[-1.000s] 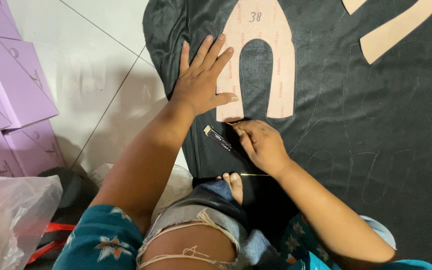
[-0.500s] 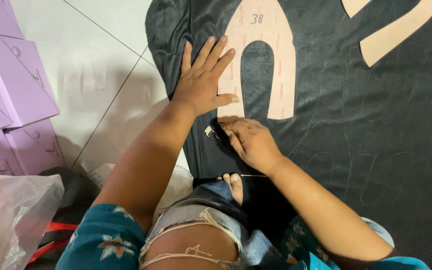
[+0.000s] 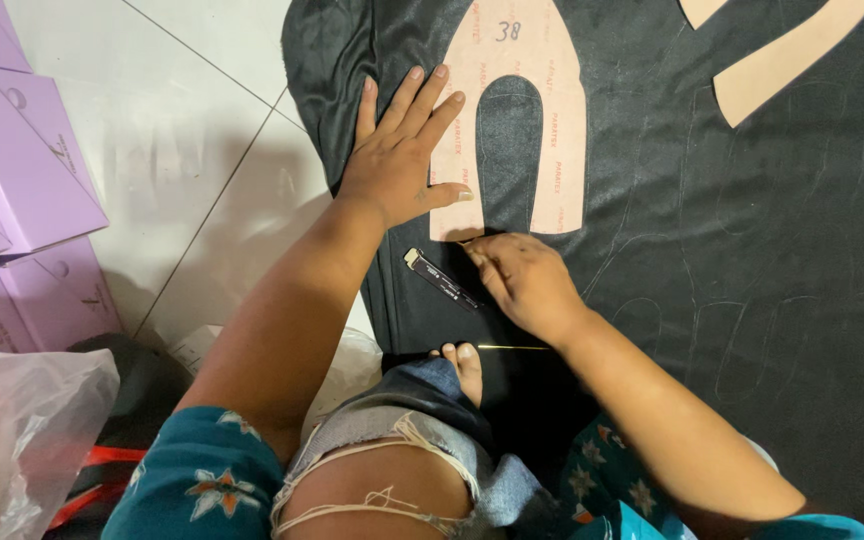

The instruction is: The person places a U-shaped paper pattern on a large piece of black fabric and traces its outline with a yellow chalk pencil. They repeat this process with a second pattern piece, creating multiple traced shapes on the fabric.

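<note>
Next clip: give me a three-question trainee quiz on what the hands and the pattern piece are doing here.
1. True or false: the left hand lies flat, fingers spread, on the arch-shaped paper template.
2. What does the right hand hold?
A. scissors
B. a dark pen
C. a ruler
3. Fill in: the template rests on ____ fabric spread over the tiled floor.

Key
1. True; the palm sits at the template's left leg, partly on the fabric.
2. B; the dark pen juts out to the left of the fist, whose fingers close at the template's lower edge.
3. Black.
</note>
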